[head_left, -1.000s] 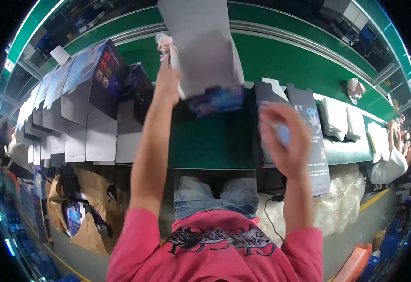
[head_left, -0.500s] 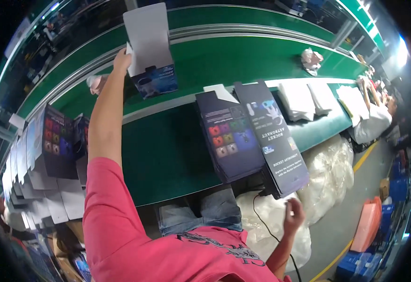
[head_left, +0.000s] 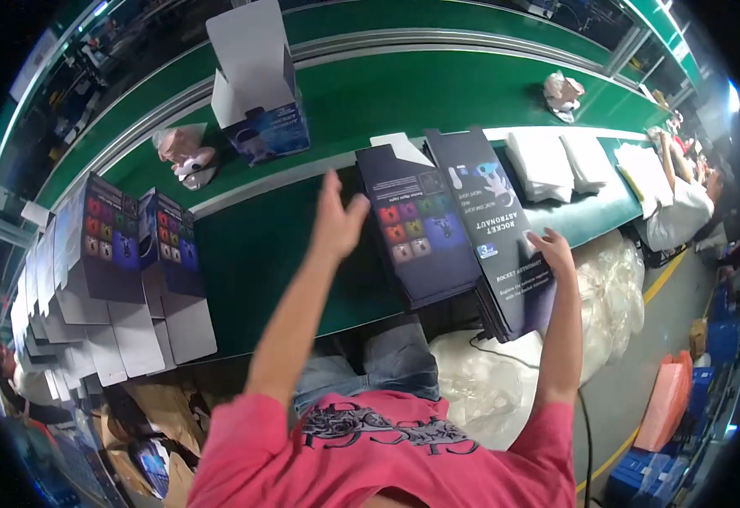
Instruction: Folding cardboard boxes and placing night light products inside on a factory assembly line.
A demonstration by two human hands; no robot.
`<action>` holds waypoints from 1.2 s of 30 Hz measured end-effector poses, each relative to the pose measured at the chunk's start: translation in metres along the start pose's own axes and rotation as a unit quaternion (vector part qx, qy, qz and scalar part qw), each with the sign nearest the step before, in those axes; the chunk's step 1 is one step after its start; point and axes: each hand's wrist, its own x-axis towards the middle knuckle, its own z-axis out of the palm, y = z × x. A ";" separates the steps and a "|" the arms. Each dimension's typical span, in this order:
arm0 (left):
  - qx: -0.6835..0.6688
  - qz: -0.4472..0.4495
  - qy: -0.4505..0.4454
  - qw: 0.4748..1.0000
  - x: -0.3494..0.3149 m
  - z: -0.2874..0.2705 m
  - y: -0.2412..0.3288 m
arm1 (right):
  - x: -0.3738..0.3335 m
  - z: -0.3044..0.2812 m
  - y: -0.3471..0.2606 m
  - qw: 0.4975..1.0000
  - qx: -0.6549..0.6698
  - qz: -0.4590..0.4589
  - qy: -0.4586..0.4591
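Observation:
My left hand (head_left: pixel 338 216), empty with fingers apart, hovers by the left edge of a stack of flattened dark cartons (head_left: pixel 425 241) with coloured pictures. At the right edge of a second flattened carton stack (head_left: pixel 498 229), my right hand (head_left: pixel 556 254) has its fingers spread against the top carton. Its fingertips lie on the printed face, and no grip around the carton shows. Farther off, an unfolded box (head_left: pixel 270 134) stands on the green conveyor (head_left: pixel 404 93) with its white flap raised and its top open. Left of it sits a plastic-wrapped figurine (head_left: pixel 188 157).
Several set-up boxes (head_left: pixel 112 245) crowd the left end of the green table (head_left: pixel 251 262). White packing sheets (head_left: pixel 539 165) lie right of the cartons. Another wrapped figurine (head_left: pixel 563 95) is on the conveyor. Clear plastic bags (head_left: pixel 611 296) bulge below; a co-worker (head_left: pixel 683 199) is at far right.
My left hand has left the box on the conveyor and come back toward the carton stacks. My right hand has risen from below onto the right stack's edge. Two standing boxes at left are now uncovered.

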 end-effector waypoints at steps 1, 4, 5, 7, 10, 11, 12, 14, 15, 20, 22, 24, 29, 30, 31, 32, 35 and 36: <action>-0.052 -0.048 -0.020 0.997 -0.024 0.025 -0.018 | 0.006 0.010 -0.008 0.998 0.039 0.009 -0.056; 0.007 -0.029 0.009 1.000 -0.070 0.078 -0.021 | -0.001 0.016 -0.020 0.996 0.014 -0.039 -0.081; -0.039 -0.059 0.007 0.997 -0.074 0.078 -0.002 | -0.002 0.018 -0.017 0.996 0.016 -0.052 -0.069; -0.072 -0.013 0.004 0.997 -0.071 0.092 -0.008 | -0.002 0.017 0.002 0.996 0.046 -0.065 -0.040; 0.055 -0.075 -0.039 0.995 -0.075 0.087 0.017 | 0.002 0.017 0.012 0.995 0.037 -0.074 -0.048; 0.056 -0.077 -0.027 0.995 -0.077 0.083 0.017 | 0.002 0.020 0.008 0.996 0.021 -0.079 -0.045; 0.064 -0.090 -0.039 0.993 -0.079 0.080 0.018 | 0.003 0.022 0.005 0.996 0.006 -0.082 -0.039; 0.070 -0.102 -0.052 0.991 -0.083 0.078 0.020 | 0.000 0.024 -0.006 0.996 -0.024 -0.088 -0.015; 0.066 -0.094 -0.054 0.992 -0.084 0.078 0.018 | -0.004 0.022 -0.009 0.997 -0.009 -0.074 -0.014; 0.081 -0.076 -0.079 0.991 -0.087 0.083 0.027 | -0.012 0.017 -0.014 0.994 0.089 -0.058 -0.016; 0.099 -0.043 -0.052 0.993 -0.091 0.085 0.026 | -0.012 0.015 -0.018 0.997 -0.011 -0.072 0.001; 0.103 -0.033 -0.048 0.993 -0.094 0.091 0.026 | 0.007 0.027 0.010 0.992 0.007 -0.100 0.076; 0.144 -0.016 -0.058 0.988 -0.096 0.078 0.017 | -0.018 0.024 -0.032 0.992 0.007 -0.070 0.103; 0.139 -0.017 -0.064 0.988 -0.094 0.078 0.016 | -0.016 0.020 -0.032 0.995 0.042 -0.036 0.079; 0.134 -0.021 -0.067 0.988 -0.092 0.075 0.015 | -0.014 0.017 -0.033 0.996 0.077 -0.005 0.053; 0.129 -0.008 -0.054 0.990 -0.091 0.077 0.013 | -0.014 0.014 -0.033 0.995 0.077 0.004 0.060; -0.036 -0.046 -0.026 0.998 -0.091 0.069 0.019 | -0.018 0.011 -0.031 0.987 0.141 0.014 0.081; -0.076 -0.042 -0.004 0.996 -0.090 0.070 0.021 | -0.018 0.005 -0.030 0.986 0.141 0.020 0.086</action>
